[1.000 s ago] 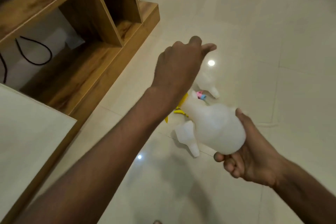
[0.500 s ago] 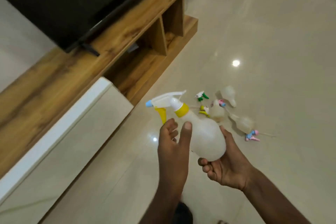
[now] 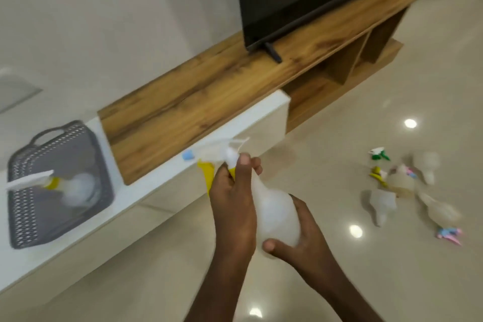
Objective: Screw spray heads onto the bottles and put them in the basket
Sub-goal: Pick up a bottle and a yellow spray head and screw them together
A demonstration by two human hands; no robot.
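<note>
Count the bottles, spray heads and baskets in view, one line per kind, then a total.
Bottles: 6
Spray heads: 6
Baskets: 1
Total: 13, though the floor pile is blurred.

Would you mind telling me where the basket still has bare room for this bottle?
The grey basket holds one bottle across its far half; the near half, toward the front rim, is bare. The white ledge right of the basket is free too. The floor pile of loose bottles is crowded.
</note>
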